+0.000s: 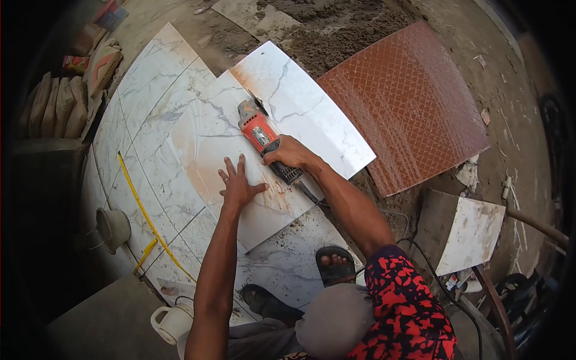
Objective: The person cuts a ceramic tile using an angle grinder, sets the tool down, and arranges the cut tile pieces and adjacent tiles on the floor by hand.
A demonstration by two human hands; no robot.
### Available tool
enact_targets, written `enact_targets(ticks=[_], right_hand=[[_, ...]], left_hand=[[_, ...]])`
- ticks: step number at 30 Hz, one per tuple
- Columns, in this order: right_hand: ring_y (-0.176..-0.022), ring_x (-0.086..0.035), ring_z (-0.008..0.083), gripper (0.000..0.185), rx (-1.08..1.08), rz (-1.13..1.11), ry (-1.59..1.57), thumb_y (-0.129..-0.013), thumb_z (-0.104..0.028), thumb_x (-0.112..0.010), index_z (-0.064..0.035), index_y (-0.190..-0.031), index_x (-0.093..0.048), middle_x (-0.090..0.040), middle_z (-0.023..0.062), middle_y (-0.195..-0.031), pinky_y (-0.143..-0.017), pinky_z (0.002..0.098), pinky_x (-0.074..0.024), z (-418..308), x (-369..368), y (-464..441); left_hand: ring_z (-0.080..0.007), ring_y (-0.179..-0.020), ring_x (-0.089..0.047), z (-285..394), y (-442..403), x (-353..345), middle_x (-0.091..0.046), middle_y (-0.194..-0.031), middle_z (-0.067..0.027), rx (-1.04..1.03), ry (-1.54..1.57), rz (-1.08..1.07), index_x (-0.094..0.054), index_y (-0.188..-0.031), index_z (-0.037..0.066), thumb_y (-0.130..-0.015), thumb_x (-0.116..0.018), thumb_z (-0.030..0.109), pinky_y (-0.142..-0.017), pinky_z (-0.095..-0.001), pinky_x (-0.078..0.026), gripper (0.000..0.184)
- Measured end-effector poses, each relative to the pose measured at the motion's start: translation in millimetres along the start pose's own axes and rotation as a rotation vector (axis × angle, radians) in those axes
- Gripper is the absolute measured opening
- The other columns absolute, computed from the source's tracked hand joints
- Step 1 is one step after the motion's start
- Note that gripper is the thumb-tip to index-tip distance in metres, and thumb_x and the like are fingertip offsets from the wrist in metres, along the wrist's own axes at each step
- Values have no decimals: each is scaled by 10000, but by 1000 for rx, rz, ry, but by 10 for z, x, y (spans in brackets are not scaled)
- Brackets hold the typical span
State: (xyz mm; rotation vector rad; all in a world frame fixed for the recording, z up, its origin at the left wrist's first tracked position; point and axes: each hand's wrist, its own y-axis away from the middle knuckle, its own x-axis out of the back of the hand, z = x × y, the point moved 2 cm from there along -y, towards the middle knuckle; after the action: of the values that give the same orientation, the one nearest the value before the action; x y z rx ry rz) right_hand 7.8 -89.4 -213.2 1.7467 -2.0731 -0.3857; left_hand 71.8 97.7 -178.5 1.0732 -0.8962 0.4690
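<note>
Right fingers (273, 155) grip grinder (259, 133); contents of bucket (115, 231) unclear.

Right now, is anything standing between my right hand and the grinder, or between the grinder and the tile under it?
Nothing visible is. Your right hand is already closed around the grinder. Your left hand is spread on the tile beside the grinder, apart from it.
</note>
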Motion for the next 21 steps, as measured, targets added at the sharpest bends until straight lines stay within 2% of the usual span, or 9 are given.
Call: enact_targets(ticks=[5, 21], right_hand=[[-755, -654, 320, 596, 19, 12, -2, -556, -376, -772, 119, -870, -664, -677, 250, -845, -701, 365, -505, 6, 0, 87], [-730, -633, 288, 505, 14, 2, -23, -577, -337, -761, 55, -881, -666, -674, 194, -825, -695, 364, -495, 5, 1, 304]], left_hand=[[-600, -1384, -101, -3, -3, -1, -20, -1584, -253, 0, 1, -4, -148, -1546, 223, -559, -885, 506, -900, -786, -355, 1264], [-599, -1385, -105, -16, -16, -15, -25, -1583, -255, 1, 1, 3, -150, -1546, 219, -552, -890, 498, -914, -775, -355, 1271]])
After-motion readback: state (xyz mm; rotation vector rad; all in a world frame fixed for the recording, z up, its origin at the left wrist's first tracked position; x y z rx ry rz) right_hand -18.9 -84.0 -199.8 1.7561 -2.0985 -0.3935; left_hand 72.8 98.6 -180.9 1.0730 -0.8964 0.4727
